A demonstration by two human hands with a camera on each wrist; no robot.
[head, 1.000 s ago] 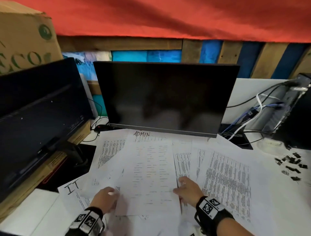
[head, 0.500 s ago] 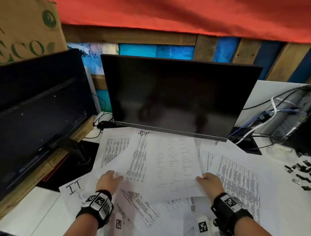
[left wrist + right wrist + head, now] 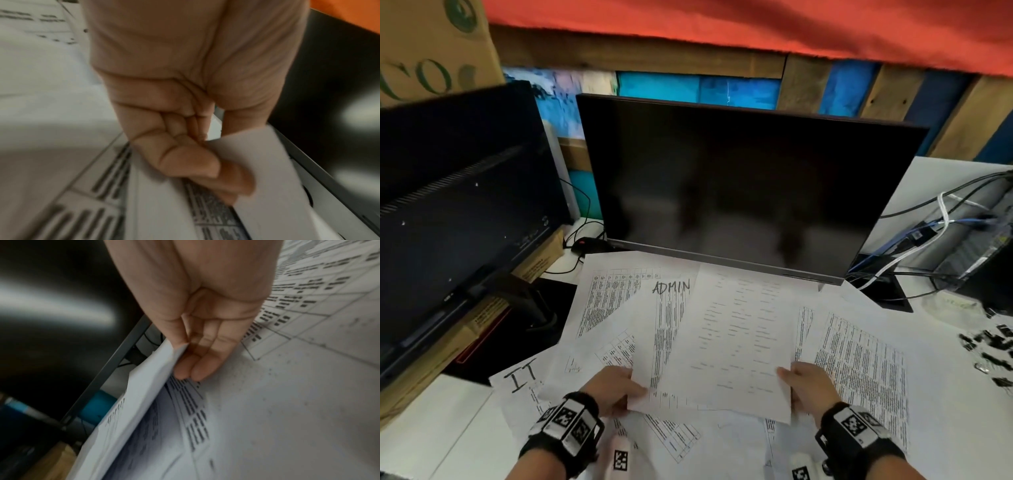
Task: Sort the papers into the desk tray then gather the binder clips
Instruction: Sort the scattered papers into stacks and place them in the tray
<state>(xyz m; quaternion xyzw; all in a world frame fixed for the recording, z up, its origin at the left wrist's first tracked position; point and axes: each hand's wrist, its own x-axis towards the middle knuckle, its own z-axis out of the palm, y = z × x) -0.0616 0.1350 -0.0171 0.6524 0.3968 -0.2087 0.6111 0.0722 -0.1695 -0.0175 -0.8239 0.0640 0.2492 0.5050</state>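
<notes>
- Both hands have drawn nearer together since half a second ago, and the held sheets (image 3: 726, 342) now cover more of the ADMIN page (image 3: 671, 287).
- Left hand (image 3: 613, 387) pinches the sheets' near left corner, thumb on top, fingers (image 3: 185, 162) curled beneath.
- Right hand (image 3: 808, 387) pinches the near right corner, fingers (image 3: 197, 366) together underneath.
- Binder clips (image 3: 989, 346) lie scattered at the right, well apart.
</notes>
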